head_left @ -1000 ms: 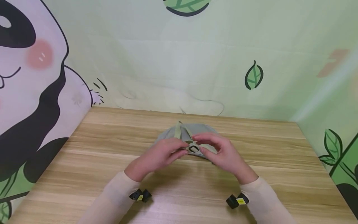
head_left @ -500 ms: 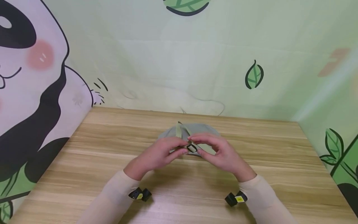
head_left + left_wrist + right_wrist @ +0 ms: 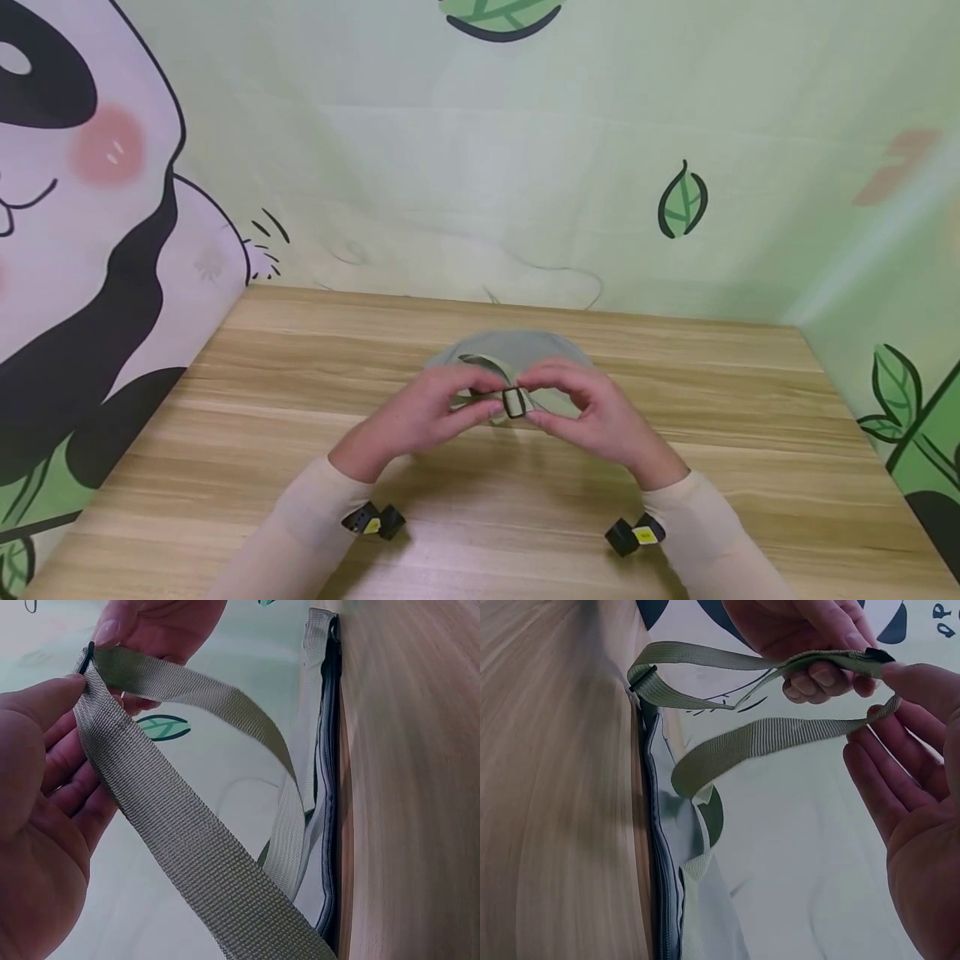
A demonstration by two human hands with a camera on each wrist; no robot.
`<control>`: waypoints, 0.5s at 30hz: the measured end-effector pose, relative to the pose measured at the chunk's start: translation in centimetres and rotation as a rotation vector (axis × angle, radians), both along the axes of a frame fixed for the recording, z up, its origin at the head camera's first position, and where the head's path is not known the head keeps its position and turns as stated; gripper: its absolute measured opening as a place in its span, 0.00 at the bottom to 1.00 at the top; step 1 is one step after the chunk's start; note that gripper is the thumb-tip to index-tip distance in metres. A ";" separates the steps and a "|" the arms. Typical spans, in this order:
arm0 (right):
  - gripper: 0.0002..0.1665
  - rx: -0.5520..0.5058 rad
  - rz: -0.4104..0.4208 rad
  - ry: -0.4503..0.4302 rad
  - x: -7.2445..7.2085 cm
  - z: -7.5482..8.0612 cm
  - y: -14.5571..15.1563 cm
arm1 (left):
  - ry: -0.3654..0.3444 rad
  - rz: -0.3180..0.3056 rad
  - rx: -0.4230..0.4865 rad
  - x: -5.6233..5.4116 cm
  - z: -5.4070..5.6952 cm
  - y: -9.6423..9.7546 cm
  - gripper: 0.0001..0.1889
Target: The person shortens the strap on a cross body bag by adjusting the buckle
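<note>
A grey bag (image 3: 525, 343) with a dark zipper (image 3: 660, 870) lies on the wooden table, partly behind both hands. From it rises a pale green webbing strap (image 3: 165, 802), threaded through a black slide buckle (image 3: 514, 402). My left hand (image 3: 431, 412) pinches the strap between thumb and fingers at the buckle's left side. On the other side, my right hand (image 3: 596, 408) pinches the webbing just beside the buckle. A slack loop of strap arches behind the left fingertips. A second dark slider (image 3: 643, 679) sits on the strap near the bag's end in the right wrist view.
The wood-grain table (image 3: 262, 400) runs back to a pale green printed backdrop (image 3: 487, 183). Panda and leaf drawings cover the cloth at the left, back and right. A small black camera is strapped to each wrist.
The strap loop, which stood in a narrow peak, has sunk into a rounded curve leaning left. The buckle has turned more upright between the fingers. Both hands stay nearly in place.
</note>
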State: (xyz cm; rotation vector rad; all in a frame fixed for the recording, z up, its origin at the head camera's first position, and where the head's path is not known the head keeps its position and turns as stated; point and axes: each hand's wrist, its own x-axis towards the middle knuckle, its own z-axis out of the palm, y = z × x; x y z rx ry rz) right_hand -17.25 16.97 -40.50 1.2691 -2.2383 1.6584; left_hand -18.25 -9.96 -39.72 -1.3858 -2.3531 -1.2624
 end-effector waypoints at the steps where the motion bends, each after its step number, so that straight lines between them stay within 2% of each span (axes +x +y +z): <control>1: 0.24 0.002 -0.005 0.000 0.0 0.0 0.0 | -0.010 0.001 0.002 0.0 0.0 0.0 0.10; 6: 0.21 0.004 -0.026 -0.015 0.1 0.0 0.1 | -0.010 0.010 0.008 0.1 -0.1 0.0 0.13; 11: 0.20 -0.004 -0.048 -0.009 0.1 0.0 -0.1 | 0.053 0.024 0.026 0.0 -0.5 0.3 0.22; 15: 0.21 -0.015 -0.063 0.011 0.1 -0.1 -0.3 | 0.102 0.045 0.044 0.1 -0.7 0.8 0.24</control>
